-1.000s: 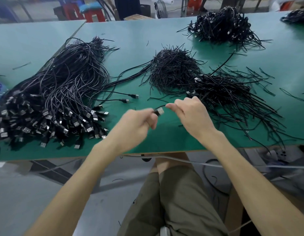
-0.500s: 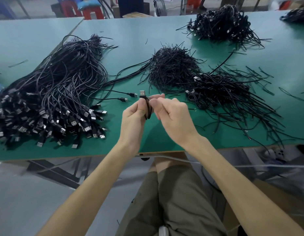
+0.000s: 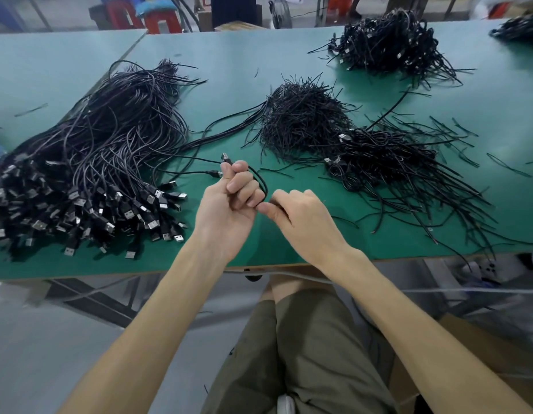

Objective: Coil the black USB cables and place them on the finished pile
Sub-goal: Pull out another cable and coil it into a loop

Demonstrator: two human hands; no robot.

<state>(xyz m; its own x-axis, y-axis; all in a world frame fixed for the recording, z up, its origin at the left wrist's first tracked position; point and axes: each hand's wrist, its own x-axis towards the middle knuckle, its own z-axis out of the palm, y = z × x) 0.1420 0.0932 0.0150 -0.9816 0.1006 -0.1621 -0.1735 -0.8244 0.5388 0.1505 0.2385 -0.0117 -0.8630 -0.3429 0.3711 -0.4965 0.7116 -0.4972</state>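
The left hand [image 3: 229, 204] now grips the black cable [image 3: 260, 180] in its curled fingers, plug [image 3: 225, 158] poking up. The right hand [image 3: 304, 219] has slid a little away and pinches the loop's low end. I think one coil is made; the coiled pile [image 3: 387, 156] waits beyond the right hand

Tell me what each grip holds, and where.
One cable: left grip holds it just below the plug; right grip pinches the loop's lower end.
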